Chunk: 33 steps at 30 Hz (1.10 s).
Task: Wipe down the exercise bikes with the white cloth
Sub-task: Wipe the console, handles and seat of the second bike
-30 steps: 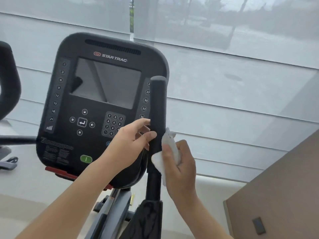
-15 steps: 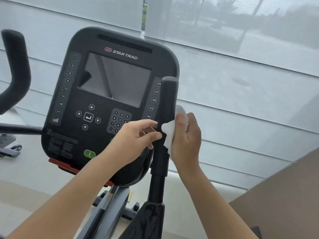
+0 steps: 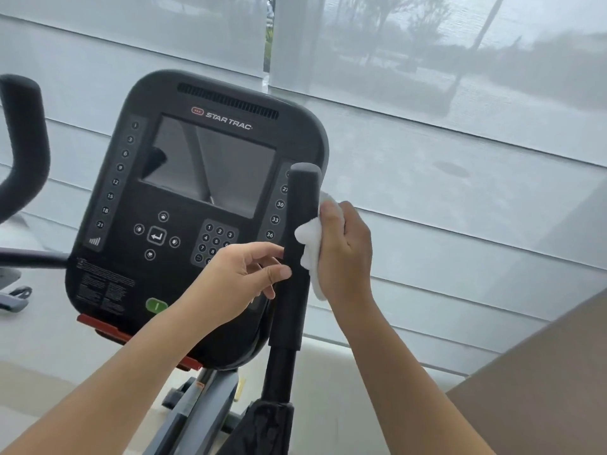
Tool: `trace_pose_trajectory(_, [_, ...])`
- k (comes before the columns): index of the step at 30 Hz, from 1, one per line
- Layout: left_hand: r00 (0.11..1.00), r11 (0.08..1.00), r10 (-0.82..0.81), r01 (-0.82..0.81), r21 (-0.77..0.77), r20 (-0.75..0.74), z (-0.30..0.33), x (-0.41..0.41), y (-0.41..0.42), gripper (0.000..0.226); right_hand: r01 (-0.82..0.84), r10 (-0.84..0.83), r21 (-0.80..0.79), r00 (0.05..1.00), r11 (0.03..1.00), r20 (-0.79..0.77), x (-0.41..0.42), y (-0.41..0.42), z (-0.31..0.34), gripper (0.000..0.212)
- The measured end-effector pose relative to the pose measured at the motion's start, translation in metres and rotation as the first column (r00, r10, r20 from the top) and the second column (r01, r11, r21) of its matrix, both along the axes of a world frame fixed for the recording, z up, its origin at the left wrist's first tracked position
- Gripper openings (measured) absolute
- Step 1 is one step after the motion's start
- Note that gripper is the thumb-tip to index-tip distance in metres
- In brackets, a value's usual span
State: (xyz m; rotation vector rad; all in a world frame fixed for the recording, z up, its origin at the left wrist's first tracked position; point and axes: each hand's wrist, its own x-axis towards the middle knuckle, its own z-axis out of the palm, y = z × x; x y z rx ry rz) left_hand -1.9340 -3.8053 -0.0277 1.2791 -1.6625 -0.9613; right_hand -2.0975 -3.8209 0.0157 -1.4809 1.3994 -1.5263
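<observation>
A black exercise machine console (image 3: 197,224) with a dark screen and keypad faces me. In front of its right side stands an upright black foam handle grip (image 3: 300,231). My right hand (image 3: 345,254) presses a crumpled white cloth (image 3: 310,244) against the grip's right side, a little below its rounded top. My left hand (image 3: 239,280) rests on the grip's left side, thumb and fingertips touching it loosely at the cloth's lower level.
A second curved black handle (image 3: 23,142) rises at the far left. Sheer window blinds (image 3: 460,159) fill the background. A brown panel (image 3: 542,389) occupies the lower right corner. The machine's grey frame (image 3: 197,408) descends to the pale floor.
My right hand has slid the cloth upward along the grip, from near its lower part to just below the top. The left hand has stayed on the grip's left side.
</observation>
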Motion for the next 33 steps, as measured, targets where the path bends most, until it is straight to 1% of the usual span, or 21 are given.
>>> trace_pose_trajectory(2, [1.0,1.0,0.012,-0.012,0.004,0.003,-0.001,0.0,0.0,0.023,-0.011,0.011,-0.01,0.999,1.0,0.044,0.004,-0.002,-0.001,0.041])
trace_pose_trajectory(4, [1.0,1.0,-0.002,0.002,-0.002,0.009,0.0,0.001,0.002,0.037,0.008,-0.009,0.02,0.999,1.0,0.036,0.002,0.007,-0.022,0.041])
trace_pose_trajectory(5, [1.0,1.0,-0.009,0.009,-0.004,0.009,-0.001,0.002,0.001,0.037,0.017,-0.018,0.038,0.999,0.999,0.026,0.001,0.015,-0.037,0.042])
trace_pose_trajectory(8, [1.0,1.0,-0.026,0.026,-0.002,-0.014,-0.002,0.004,-0.001,0.032,-0.018,0.009,0.128,0.997,0.992,0.077,-0.001,0.05,-0.081,0.043])
trace_pose_trajectory(10, [0.999,1.0,-0.03,0.03,0.002,-0.02,-0.003,0.005,-0.003,0.036,-0.063,0.042,0.17,0.992,0.983,0.122,-0.002,0.07,-0.098,0.039])
trace_pose_trajectory(11, [0.999,1.0,-0.025,0.025,0.004,-0.02,-0.004,0.005,-0.004,0.034,-0.071,0.05,0.186,0.993,0.98,0.111,-0.004,0.075,-0.104,0.039])
trace_pose_trajectory(13, [1.0,1.0,-0.019,0.019,-0.001,-0.02,-0.005,0.004,-0.005,0.027,-0.066,0.061,0.183,0.998,0.981,0.031,-0.01,0.078,-0.102,0.04])
trace_pose_trajectory(15, [0.999,1.0,-0.029,0.029,-0.009,-0.025,-0.006,0.003,-0.005,0.021,-0.021,0.03,0.136,0.997,0.99,-0.065,-0.016,0.075,-0.088,0.043])
trace_pose_trajectory(17, [0.999,0.999,-0.035,0.035,-0.006,-0.02,-0.004,0.004,-0.005,0.017,0.044,-0.037,0.05,0.99,0.998,-0.137,-0.02,0.069,-0.063,0.04])
trace_pose_trajectory(20, [0.998,0.998,-0.054,0.054,-0.018,0.01,0.0,0.008,-0.003,0.018,0.062,-0.105,-0.162,0.956,0.985,-0.273,-0.019,0.057,-0.018,0.028])
trace_pose_trajectory(22, [0.997,0.996,-0.071,0.072,-0.045,0.031,0.002,0.014,-0.003,0.018,0.006,-0.136,-0.33,0.917,0.944,-0.374,-0.013,0.051,0.014,0.02])
trace_pose_trajectory(24, [0.997,0.994,-0.068,0.072,-0.081,0.043,0.005,0.021,-0.003,0.014,-0.098,-0.165,-0.458,0.85,0.883,-0.5,-0.003,0.047,0.04,0.014])
trace_pose_trajectory(25, [0.998,0.993,-0.05,0.055,-0.103,0.048,0.006,0.025,-0.004,0.011,-0.157,-0.179,-0.483,0.795,0.862,-0.579,0.003,0.044,0.049,0.013])
trace_pose_trajectory(26, [0.999,0.992,-0.023,0.029,-0.121,0.048,0.007,0.028,-0.005,0.008,-0.206,-0.199,-0.478,0.72,0.854,-0.665,0.007,0.041,0.053,0.014])
trace_pose_trajectory(27, [0.999,0.991,0.007,-0.002,-0.133,0.041,0.008,0.031,-0.006,0.007,-0.237,-0.233,-0.459,0.616,0.856,-0.752,0.012,0.035,0.055,0.015])
trace_pose_trajectory(28, [0.999,0.99,0.038,-0.033,-0.141,0.034,0.008,0.034,-0.007,0.009,-0.242,-0.284,-0.442,0.491,0.864,-0.824,0.015,0.031,0.054,0.018])
trace_pose_trajectory(29, [0.997,0.987,0.067,-0.062,-0.145,0.03,0.008,0.036,-0.008,0.011,-0.23,-0.337,-0.436,0.37,0.87,-0.866,0.019,0.027,0.051,0.022])
trace_pose_trajectory(30, [0.995,0.985,0.091,-0.086,-0.148,0.028,0.008,0.038,-0.009,0.014,-0.218,-0.373,-0.438,0.283,0.872,-0.884,0.022,0.025,0.048,0.027])
trace_pose_trajectory(31, [0.993,0.983,0.112,-0.106,-0.15,0.03,0.006,0.041,-0.011,0.016,-0.21,-0.383,-0.43,0.229,0.878,-0.895,0.023,0.025,0.043,0.03])
trace_pose_trajectory(33, [0.989,0.979,0.141,-0.132,-0.157,0.045,0.005,0.045,-0.013,0.021,-0.202,-0.34,-0.369,0.163,0.907,-0.926,0.023,0.033,0.03,0.027])
